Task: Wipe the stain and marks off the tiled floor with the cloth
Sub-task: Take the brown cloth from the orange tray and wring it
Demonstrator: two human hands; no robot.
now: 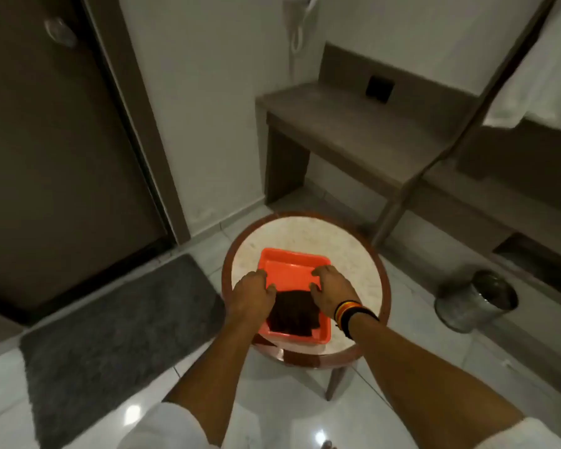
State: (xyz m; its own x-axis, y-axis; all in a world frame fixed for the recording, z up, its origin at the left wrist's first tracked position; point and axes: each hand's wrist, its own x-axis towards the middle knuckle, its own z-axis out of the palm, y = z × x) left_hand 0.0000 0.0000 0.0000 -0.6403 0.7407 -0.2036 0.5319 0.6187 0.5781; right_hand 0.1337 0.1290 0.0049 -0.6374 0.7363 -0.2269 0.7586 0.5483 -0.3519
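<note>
An orange tray (292,270) rests on a small round table (347,251) with a pale top and a brown rim. A dark brown cloth (293,314) lies folded in the near half of the tray. My left hand (251,294) lies over the tray's left edge, fingers bent and touching the cloth's left side. On the cloth's right side is my right hand (332,291), fingers spread, with dark bands on the wrist. Whether either hand grips the cloth is unclear. The glossy white tiled floor (412,322) surrounds the table; no stain shows clearly.
A grey bath mat (110,335) lies on the floor at the left, before a dark door (55,150). A metal bin (476,299) stands on the right. Behind the table is a brown bench shelf (353,124) against the wall.
</note>
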